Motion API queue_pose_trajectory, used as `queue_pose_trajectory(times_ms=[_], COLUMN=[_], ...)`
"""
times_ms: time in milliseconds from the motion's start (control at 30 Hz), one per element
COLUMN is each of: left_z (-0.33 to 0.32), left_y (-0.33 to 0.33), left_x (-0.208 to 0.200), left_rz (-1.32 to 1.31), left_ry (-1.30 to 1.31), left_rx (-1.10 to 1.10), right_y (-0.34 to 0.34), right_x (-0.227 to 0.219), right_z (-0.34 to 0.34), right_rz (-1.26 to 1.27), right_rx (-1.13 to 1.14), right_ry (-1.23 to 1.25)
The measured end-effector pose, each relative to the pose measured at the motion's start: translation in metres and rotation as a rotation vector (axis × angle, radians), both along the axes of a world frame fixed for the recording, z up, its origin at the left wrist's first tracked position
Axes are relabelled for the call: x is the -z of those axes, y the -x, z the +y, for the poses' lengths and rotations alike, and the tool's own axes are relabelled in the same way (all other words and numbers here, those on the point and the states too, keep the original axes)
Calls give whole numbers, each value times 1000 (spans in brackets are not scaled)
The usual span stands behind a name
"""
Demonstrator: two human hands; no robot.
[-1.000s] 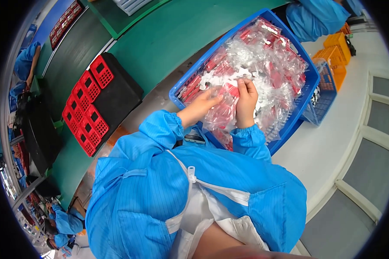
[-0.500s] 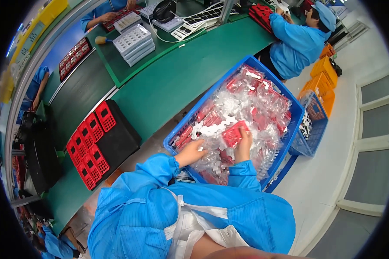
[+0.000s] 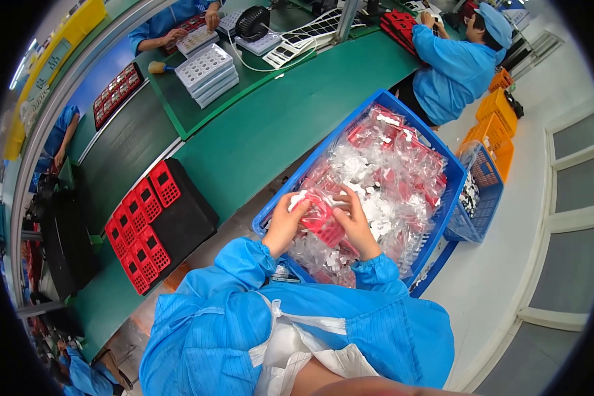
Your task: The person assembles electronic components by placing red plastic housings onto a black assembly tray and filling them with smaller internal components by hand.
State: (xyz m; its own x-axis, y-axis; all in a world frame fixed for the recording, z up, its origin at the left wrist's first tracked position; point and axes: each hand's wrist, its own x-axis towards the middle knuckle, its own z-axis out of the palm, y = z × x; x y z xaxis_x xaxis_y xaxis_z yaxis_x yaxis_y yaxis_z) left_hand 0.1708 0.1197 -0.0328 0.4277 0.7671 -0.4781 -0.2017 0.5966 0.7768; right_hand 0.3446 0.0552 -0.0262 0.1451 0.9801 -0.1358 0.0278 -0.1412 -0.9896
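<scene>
Both hands are above a blue crate heaped with red plastic casings in clear bags and small white pieces. Between them is one red casing in a clear plastic bag. My left hand grips its left edge, fingers curled round the film. On the other side my right hand pinches the bag between thumb and fingers. The bag's crumpled film hides part of the casing. To the left, several red casings with square cutouts lie in rows on a black pad.
A green bench runs beside the crate, bearing stacked grey trays, a brush and a black fan. A co-worker in blue sits at the far right. Orange crates and a smaller blue basket stand on the floor.
The bagged red casing has moved left and nearer to me, out of the right hand's sole hold. My left hand has come up to it and now grips it too.
</scene>
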Motion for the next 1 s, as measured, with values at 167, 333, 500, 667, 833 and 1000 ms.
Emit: queue_pose_trajectory(times_ms=[167, 333, 500, 667, 833, 1000], left_z=[-18, -13, -14, -8, -8, -15], left_y=[2, 13, 22, 38, 41, 30], left_x=[-3, -27, -24, -10, -6, -5], left_rz=[-216, -376, -282, -324, -268, -287], left_ry=[156, 237, 139, 76, 28, 113], left_rx=[-97, 102, 142, -173, -234, -372], right_y=[4, -9, -24, -44, -11, 36], right_x=[42, 4, -1, 12, 42, 27], right_z=[-12, 9, 17, 13, 5, -1], right_rz=[-29, -436, 562, -263, -344, 108], right_rx=[480, 548, 515, 412, 117, -14], right_ry=[6, -279, -162, -5, -134, 88])
